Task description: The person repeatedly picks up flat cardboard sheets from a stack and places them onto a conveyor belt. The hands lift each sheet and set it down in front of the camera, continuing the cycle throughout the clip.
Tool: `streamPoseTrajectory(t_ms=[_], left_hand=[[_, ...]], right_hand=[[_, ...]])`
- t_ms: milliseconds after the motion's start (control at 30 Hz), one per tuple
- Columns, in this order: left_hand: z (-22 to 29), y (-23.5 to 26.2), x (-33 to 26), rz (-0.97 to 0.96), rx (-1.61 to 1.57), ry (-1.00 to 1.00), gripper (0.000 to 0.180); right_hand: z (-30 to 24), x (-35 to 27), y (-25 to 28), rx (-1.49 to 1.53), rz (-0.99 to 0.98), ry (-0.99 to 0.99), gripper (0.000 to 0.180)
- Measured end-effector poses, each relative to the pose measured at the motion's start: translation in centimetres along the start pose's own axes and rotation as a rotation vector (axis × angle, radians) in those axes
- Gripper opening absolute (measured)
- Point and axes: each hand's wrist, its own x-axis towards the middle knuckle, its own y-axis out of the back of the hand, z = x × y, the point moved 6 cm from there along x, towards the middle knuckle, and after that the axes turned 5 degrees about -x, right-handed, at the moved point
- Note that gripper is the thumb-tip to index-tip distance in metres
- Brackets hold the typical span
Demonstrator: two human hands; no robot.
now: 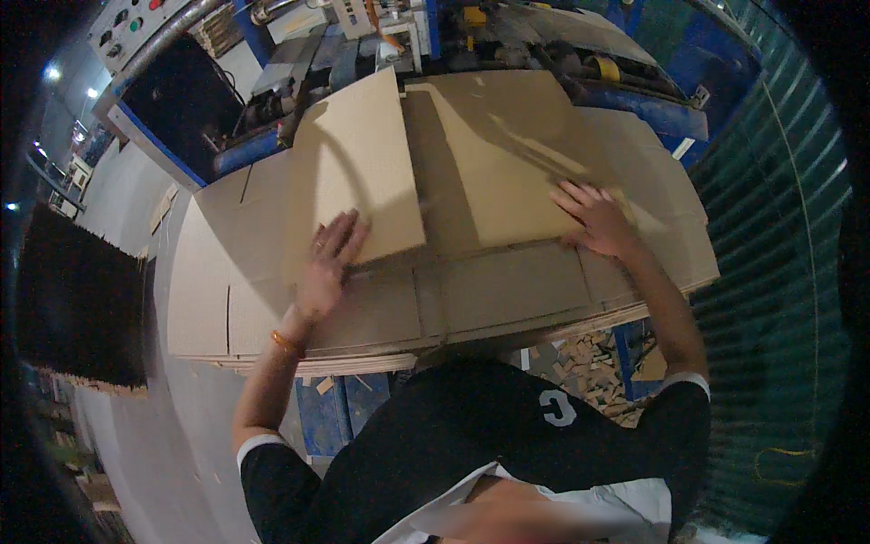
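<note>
Both hands lie on a folded cardboard box blank that rests on a stack of flat cardboard sheets [507, 290]. My left hand [331, 258], a ring on one finger and an orange band at the wrist, is spread over the near edge of the blank's left panel [362, 163]. My right hand [596, 218] lies flat, fingers out, on the near right corner of the wider right panel [507, 145]. A dark gap runs between the two panels. Their far edges reach the rollers of a blue machine [634, 100].
A control panel with buttons [136, 27] stands at the far left. Left of the stack rises a dark pile of board [82, 299]. Cardboard scraps [589, 372] lie below the stack's near edge. A green corrugated wall [779, 272] borders the right side.
</note>
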Motion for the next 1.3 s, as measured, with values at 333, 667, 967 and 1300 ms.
streamPoseTrajectory(t_ms=[333,667,967,1300], left_hand=[[-9.3,-3.1,9.6,0.253,-0.043,0.022,0.069],[-17.2,4.1,-3.2,0.596,0.171,0.495,0.070],[-29.3,1.6,-35.3,0.786,-0.256,1.674,0.074],[-19.8,8.0,-29.6,0.944,0.258,1.457,0.049]], right_hand=[[4.6,9.9,-3.4,0.109,0.226,-0.084,0.064],[5.4,-3.4,0.8,0.319,0.299,-0.608,0.061],[7.9,-19.8,-5.2,-0.085,0.360,-1.356,0.068],[10.3,-17.7,-0.5,1.049,1.970,-0.869,0.057]])
